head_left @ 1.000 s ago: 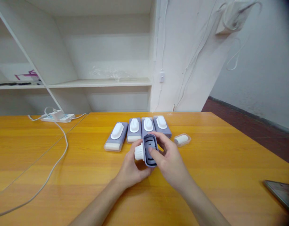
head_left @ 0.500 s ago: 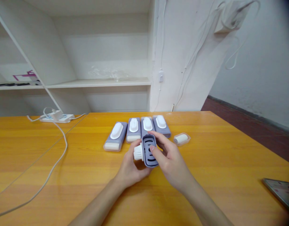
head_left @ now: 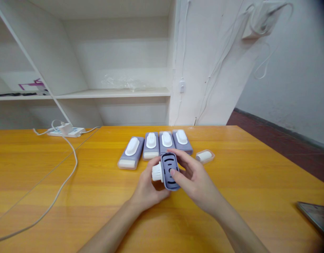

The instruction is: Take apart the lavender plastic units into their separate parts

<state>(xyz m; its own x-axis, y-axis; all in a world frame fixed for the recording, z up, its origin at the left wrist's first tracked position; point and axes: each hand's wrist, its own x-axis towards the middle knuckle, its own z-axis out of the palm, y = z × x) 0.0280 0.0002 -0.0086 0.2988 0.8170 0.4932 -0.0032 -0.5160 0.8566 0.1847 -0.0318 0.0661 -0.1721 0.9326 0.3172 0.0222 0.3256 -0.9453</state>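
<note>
Between my hands is a small purple-grey plastic case (head_left: 169,162), its slotted oblong end facing up toward me. A white ribbed knob (head_left: 157,173) juts from its left side. My left hand (head_left: 148,191) wraps the case from the left and below, fingers partly hidden behind it. On the other side, my right hand (head_left: 195,179) grips the far edge with its fingers while the thumb rests on the slotted face. Just beyond lie several similar purple-grey cases with white oval knobs, among them a leftmost case (head_left: 137,156) with a clear cap at its near end.
A clear cap with a white piece (head_left: 205,156) lies right of the row. A phone (head_left: 316,216) sits at the right edge of the wooden table (head_left: 72,207). On the left are a power strip (head_left: 68,131) and a trailing white cable (head_left: 75,163). Shelves stand behind.
The slotted end has tilted slightly more toward me, showing more of its face. My right thumb stays on it. The whole view has shifted a little.
</note>
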